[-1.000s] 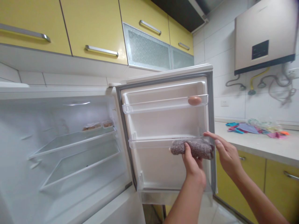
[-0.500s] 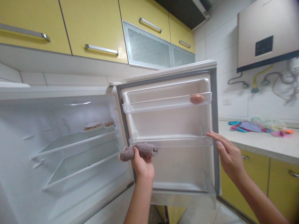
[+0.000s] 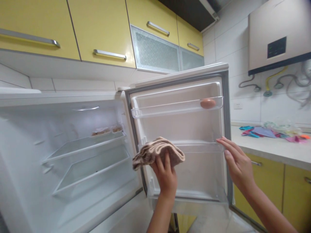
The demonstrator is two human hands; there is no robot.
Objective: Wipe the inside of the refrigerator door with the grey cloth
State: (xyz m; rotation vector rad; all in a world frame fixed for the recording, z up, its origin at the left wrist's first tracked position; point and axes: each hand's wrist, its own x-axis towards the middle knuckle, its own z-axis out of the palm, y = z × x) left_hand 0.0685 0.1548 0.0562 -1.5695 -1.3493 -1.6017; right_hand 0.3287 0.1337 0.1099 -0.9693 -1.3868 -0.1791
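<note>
My left hand (image 3: 166, 178) grips a folded brown and beige cloth (image 3: 159, 152) in front of the opened fridge door (image 3: 179, 127), near its middle shelf (image 3: 199, 148). The fingers press on the cloth from below. At the door's right edge, my right hand (image 3: 239, 161) has its fingers stretched out, with the fingertips at the end of the middle shelf. An egg (image 3: 208, 103) lies in the clear upper door shelf (image 3: 167, 111), toward the right.
At left, the fridge interior (image 3: 80, 129) has two glass shelves, with packaged food (image 3: 100, 131) on the upper one. Colourful cloths and plastic (image 3: 264, 132) lie on the counter (image 3: 274, 147) at right. Yellow cabinets (image 3: 104, 29) hang above; a water heater (image 3: 279, 35) is on the wall.
My left hand has moved slightly right and turned, and the cloth now shows its beige folds instead of a tight roll. My right hand stays at the door edge. The view has shifted slightly.
</note>
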